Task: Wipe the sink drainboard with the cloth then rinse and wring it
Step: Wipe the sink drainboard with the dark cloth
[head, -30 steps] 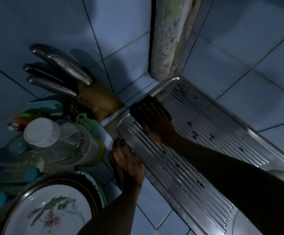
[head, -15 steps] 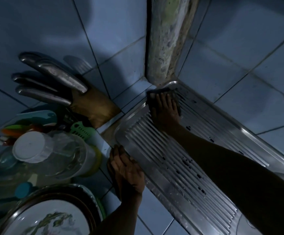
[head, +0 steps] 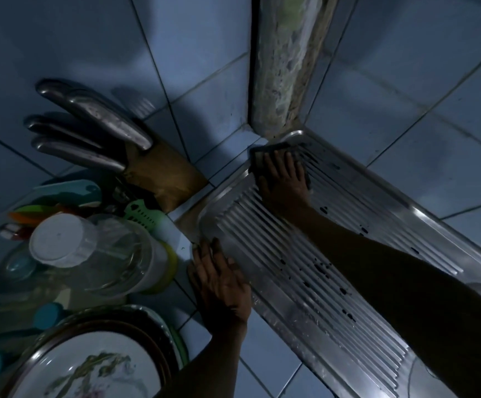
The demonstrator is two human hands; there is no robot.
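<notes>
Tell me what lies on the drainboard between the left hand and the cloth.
In the head view, between the left hand on the near rim and the cloth under the right hand, only bare ribbed drainboard; the dark specks lie further right.

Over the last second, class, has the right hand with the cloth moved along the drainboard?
Yes. The right hand has slid the cloth up the drainboard into its far corner, toward the corner post.
</notes>
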